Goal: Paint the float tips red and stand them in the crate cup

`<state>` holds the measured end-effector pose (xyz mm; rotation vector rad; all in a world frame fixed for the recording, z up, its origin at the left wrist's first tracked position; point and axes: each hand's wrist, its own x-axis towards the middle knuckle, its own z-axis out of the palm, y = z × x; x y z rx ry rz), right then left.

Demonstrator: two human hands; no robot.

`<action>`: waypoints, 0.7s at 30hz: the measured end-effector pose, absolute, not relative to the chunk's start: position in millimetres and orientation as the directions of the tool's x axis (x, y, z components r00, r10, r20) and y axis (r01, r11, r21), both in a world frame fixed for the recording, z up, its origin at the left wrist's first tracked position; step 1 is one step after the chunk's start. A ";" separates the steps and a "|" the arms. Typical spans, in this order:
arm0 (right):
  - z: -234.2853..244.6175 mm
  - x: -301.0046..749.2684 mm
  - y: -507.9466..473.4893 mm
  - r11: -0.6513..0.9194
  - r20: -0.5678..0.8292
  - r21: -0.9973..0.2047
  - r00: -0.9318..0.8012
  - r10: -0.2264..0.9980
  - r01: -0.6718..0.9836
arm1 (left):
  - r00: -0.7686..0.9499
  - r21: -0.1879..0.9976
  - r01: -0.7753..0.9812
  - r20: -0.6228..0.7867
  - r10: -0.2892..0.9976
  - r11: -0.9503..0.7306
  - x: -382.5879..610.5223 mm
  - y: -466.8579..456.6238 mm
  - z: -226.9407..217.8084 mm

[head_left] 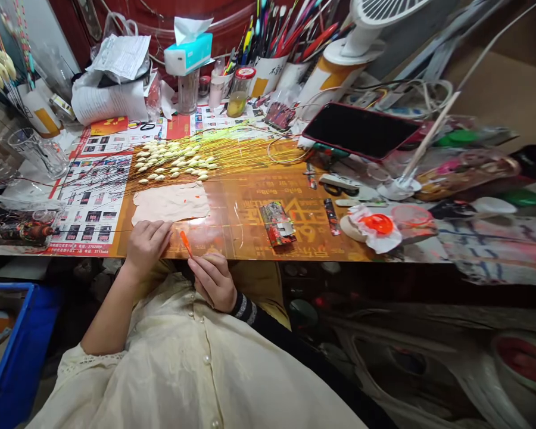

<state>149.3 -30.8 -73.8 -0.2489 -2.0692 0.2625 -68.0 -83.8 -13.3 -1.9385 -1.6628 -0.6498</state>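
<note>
My left hand [148, 243] is closed at the table's front edge, its fingertips by the lower edge of a pale, wrinkled cloth [172, 202] with small orange spots. A thin dark line runs right from these fingertips; what they pinch is too fine to tell. My right hand [214, 279] is closed around a slim orange-tipped stick [186, 241], which points up and left toward the left hand. Its lower end is hidden in the fingers. Behind the cloth lie several cream, oval fishing float bodies [161, 161] on long thin stems.
Right of my hands lies a paint-stained small box [277, 223]. Farther right is a cup of bright orange paint [377, 225] on tissue. A phone [361, 130] leans behind it. Jars [241, 92], a tissue pack [188, 53] and brushes [272, 36] line the back. A blue crate [27, 345] is at lower left.
</note>
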 end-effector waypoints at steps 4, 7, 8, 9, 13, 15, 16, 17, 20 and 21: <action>-75.4 143.5 -33.0 0.957 0.819 -0.281 -0.501 0.282 0.080 | 0.135 -0.065 0.990 0.649 0.748 -0.122 -68.5 -84.5 -13.8; -75.7 140.4 -34.2 0.959 0.820 -0.268 -0.502 0.276 0.089 | 0.115 -0.049 0.993 0.640 0.760 -0.109 -69.3 -85.6 -15.6; -75.5 139.5 -34.5 0.960 0.822 -0.263 -0.501 0.273 0.092 | 0.107 -0.043 0.994 0.635 0.765 -0.103 -69.4 -86.0 -16.0; -75.3 138.7 -34.8 0.962 0.824 -0.257 -0.499 0.270 0.096 | 0.100 -0.038 0.994 0.631 0.769 -0.098 -69.5 -86.3 -16.3; -75.9 136.5 -36.2 0.963 0.822 -0.241 -0.501 0.271 0.124 | 0.095 -0.032 0.995 0.635 0.767 -0.096 -69.3 -87.3 -16.7; -77.5 136.3 -37.1 0.959 0.809 -0.244 -0.514 0.284 0.146 | 0.096 -0.032 0.995 0.640 0.763 -0.098 -69.4 -87.6 -17.1; -78.6 136.3 -37.5 0.957 0.802 -0.245 -0.522 0.291 0.157 | 0.095 -0.030 0.995 0.640 0.762 -0.098 -69.6 -87.8 -17.5; -79.7 136.4 -37.9 0.955 0.796 -0.245 -0.527 0.297 0.168 | 0.093 -0.029 0.995 0.639 0.764 -0.097 -69.8 -88.0 -17.9; -82.7 136.8 -38.7 0.953 0.790 -0.242 -0.534 0.302 0.181 | 0.089 -0.029 0.995 0.628 0.773 -0.091 -70.5 -88.5 -19.3; -83.5 136.8 -38.9 0.953 0.788 -0.241 -0.536 0.303 0.184 | 0.088 -0.030 0.996 0.626 0.775 -0.089 -70.6 -88.7 -19.6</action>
